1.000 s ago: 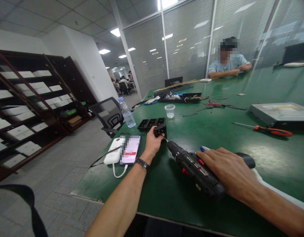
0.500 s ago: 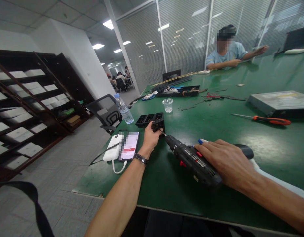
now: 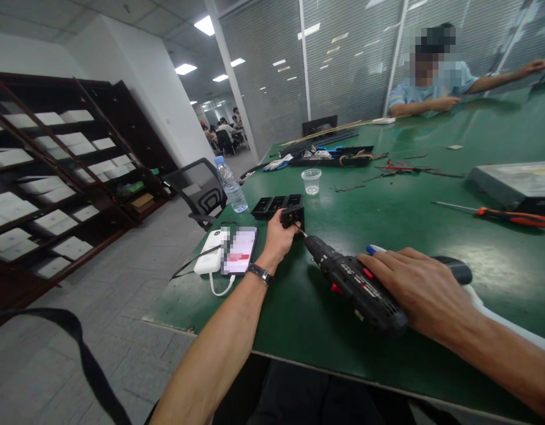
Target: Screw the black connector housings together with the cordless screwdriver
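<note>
My left hand is closed round a small black plastic part standing on the green table. My right hand grips a black cordless drill lying low over the table, its bit touching the black part's right side. A blue-capped marker pokes out behind my right fingers. Just beyond the held part sits a row of similar black parts.
A phone on a white power bank lies left of my wrist. Farther off are a water bottle, a plastic cup, an orange-handled screwdriver, a grey flat device and a black tray. A person sits at the far end.
The view has shifted slightly, so everything sits a little to the right. My hands keep their hold on the part and the drill. The person at the far end has stretched one arm out sideways.
</note>
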Available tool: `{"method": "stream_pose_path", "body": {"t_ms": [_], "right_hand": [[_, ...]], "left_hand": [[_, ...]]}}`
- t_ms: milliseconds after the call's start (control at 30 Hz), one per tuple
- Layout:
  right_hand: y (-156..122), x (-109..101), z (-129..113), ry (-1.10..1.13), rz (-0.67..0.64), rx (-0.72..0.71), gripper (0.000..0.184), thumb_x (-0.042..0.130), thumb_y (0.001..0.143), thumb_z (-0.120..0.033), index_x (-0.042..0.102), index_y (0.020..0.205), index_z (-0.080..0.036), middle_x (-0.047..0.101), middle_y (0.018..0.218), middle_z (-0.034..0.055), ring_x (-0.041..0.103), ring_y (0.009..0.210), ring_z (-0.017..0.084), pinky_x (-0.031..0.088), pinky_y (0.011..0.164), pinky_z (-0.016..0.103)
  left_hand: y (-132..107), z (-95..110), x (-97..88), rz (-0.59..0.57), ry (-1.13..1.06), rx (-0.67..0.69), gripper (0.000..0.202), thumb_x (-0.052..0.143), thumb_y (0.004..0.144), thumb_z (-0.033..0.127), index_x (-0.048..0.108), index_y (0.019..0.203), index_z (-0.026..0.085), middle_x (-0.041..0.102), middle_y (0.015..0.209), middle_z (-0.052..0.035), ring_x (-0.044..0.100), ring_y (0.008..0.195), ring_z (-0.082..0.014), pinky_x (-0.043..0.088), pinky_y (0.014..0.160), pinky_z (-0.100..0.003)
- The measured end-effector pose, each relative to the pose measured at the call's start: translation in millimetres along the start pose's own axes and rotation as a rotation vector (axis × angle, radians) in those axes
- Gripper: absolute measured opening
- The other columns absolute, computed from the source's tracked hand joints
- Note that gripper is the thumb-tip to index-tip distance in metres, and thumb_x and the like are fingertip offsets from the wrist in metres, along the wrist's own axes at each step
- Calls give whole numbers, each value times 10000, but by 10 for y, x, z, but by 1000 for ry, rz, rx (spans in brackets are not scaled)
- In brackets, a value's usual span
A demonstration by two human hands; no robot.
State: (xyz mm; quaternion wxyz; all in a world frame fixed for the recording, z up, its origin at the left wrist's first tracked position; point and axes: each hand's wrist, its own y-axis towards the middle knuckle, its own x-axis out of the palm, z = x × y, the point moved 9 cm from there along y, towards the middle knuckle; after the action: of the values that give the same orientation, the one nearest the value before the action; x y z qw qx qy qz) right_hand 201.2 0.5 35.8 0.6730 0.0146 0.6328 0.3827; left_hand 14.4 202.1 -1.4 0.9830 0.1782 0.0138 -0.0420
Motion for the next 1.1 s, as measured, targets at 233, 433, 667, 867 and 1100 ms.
{"method": "stream_pose_path", "body": {"t_ms": [233, 433, 667, 867, 1100], "right_hand": [[-53, 49, 27, -44, 14, -22, 365, 505, 882, -127, 667, 1208, -153, 765, 1059, 139, 701, 820, 267, 528, 745, 408], [-55, 87, 41, -40, -47, -7, 379, 504, 898, -155, 676, 1235, -152, 765, 1095, 145, 694, 823, 271, 543, 750, 427], [-43, 69, 34, -69, -62, -7, 366, 522, 886, -164, 676, 1218, -167, 766, 1087, 133, 685, 789, 253, 540, 733, 406], [-52, 97, 30, -86, -79, -8, 394, 554, 880, -170, 640, 1264, -157, 759, 1117, 142, 687, 811, 263, 528, 735, 402], [-67, 119, 54, -90, -99, 28, 356, 520, 916, -157, 644, 1249, -175, 754, 1141, 137, 679, 823, 259, 510, 739, 396]], "left_hand": [[15, -26, 18, -8, -32, 20, 298, 751, 726, 80, 668, 1002, 159, 705, 927, -27, 662, 916, -182, 547, 940, -337], [39, -44, 9, 0, -28, 16, 288, 754, 703, 60, 682, 963, 161, 711, 936, -33, 665, 947, -197, 543, 965, -349], [31, -36, 13, -8, -17, 37, 289, 747, 727, 73, 685, 996, 158, 716, 950, -39, 667, 946, -197, 554, 948, -347], [36, -42, 20, -13, -29, 38, 289, 755, 727, 89, 680, 998, 153, 713, 954, -40, 662, 932, -191, 551, 939, -341], [34, -48, 13, 0, -37, 18, 297, 766, 706, 81, 683, 981, 156, 713, 944, -39, 662, 929, -195, 546, 948, -348]]}}
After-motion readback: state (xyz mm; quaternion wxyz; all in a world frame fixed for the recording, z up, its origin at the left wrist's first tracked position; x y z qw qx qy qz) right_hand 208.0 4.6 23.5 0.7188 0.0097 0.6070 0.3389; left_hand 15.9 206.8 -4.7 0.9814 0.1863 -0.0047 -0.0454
